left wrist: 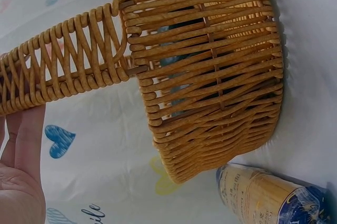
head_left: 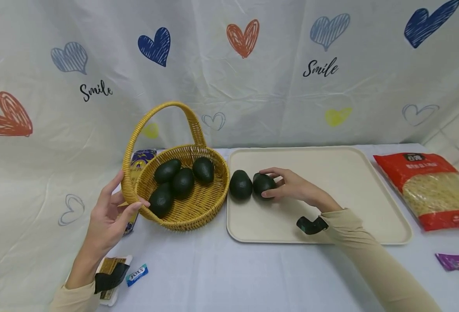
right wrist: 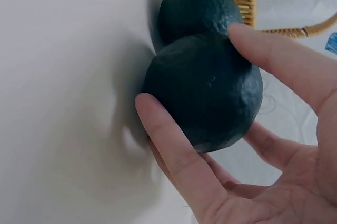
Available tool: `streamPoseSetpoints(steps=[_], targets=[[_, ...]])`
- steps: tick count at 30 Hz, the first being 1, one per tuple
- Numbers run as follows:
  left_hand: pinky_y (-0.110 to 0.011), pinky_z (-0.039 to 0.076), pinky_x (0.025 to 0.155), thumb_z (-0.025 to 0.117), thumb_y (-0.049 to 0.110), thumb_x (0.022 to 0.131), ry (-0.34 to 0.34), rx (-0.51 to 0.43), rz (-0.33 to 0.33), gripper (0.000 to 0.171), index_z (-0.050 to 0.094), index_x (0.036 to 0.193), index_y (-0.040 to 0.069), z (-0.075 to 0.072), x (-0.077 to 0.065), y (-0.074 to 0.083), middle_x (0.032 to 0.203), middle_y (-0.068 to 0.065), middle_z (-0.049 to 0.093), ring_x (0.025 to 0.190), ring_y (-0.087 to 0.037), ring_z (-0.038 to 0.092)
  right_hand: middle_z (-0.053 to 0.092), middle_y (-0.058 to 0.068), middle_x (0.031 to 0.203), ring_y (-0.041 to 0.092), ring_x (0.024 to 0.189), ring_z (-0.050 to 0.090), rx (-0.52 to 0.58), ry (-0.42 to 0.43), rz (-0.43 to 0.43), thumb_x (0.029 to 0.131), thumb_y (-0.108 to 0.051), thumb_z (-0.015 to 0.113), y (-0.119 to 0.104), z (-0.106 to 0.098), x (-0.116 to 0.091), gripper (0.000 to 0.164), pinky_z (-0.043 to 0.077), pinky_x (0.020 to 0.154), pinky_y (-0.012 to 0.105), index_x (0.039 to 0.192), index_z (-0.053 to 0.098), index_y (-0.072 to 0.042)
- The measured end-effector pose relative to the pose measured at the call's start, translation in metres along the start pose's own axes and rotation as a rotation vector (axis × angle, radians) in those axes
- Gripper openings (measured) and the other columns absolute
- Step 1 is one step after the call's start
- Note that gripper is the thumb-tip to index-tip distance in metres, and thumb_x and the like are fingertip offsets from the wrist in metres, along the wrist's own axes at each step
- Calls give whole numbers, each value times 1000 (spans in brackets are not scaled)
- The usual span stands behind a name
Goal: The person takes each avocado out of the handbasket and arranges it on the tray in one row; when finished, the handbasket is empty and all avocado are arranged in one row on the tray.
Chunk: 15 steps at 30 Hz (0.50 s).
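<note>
Head view showed me the left hand (head_left: 110, 212) with thumb and fingers closed round the handle of a round, golden-yellow woven basket (head_left: 192, 223); four dark green, oval avocados (head_left: 183, 182) sat inside. Right hand (head_left: 288, 184): fingers part-spread, thumb and fingertips gripping a dark green, rounded avocado (head_left: 263, 187) near the left end of a beige rectangular tray (head_left: 330, 173). On right wrist I saw it against a second dark green avocado (right wrist: 197, 11). Red-and-clear plastic pasta bag (head_left: 428, 190) lay just right of the tray.
</note>
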State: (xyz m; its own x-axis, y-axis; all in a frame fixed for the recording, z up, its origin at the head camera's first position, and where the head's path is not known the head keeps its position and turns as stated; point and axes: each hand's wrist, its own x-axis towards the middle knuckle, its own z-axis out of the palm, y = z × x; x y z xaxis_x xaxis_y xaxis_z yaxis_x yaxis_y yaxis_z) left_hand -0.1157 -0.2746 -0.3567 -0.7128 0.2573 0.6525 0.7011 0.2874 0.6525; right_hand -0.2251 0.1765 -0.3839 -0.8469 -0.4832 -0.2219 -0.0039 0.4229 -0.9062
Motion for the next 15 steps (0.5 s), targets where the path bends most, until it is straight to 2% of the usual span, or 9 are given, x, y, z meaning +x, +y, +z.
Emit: streamPoseSetpoints(steps=[10,15], targets=[[-16,56,90,67,5,101,5,0,-6,75,23,161,-6,-1,-1,0,106,12,76,99,-3,74,38,28,148,28,92,73,-7,43,16,92,-16,82,-5,10,4,74,60,89,42,155,46,-4],[-16,56,90,67,0,100,2,2,-11,75,23,161,-6,-1,-1,0,106,11,76,99,-3,74,41,28,148,26,97,71,-53,53,24,90,-18,83,-4,9,4,74,58,90,38,153,47,-4]])
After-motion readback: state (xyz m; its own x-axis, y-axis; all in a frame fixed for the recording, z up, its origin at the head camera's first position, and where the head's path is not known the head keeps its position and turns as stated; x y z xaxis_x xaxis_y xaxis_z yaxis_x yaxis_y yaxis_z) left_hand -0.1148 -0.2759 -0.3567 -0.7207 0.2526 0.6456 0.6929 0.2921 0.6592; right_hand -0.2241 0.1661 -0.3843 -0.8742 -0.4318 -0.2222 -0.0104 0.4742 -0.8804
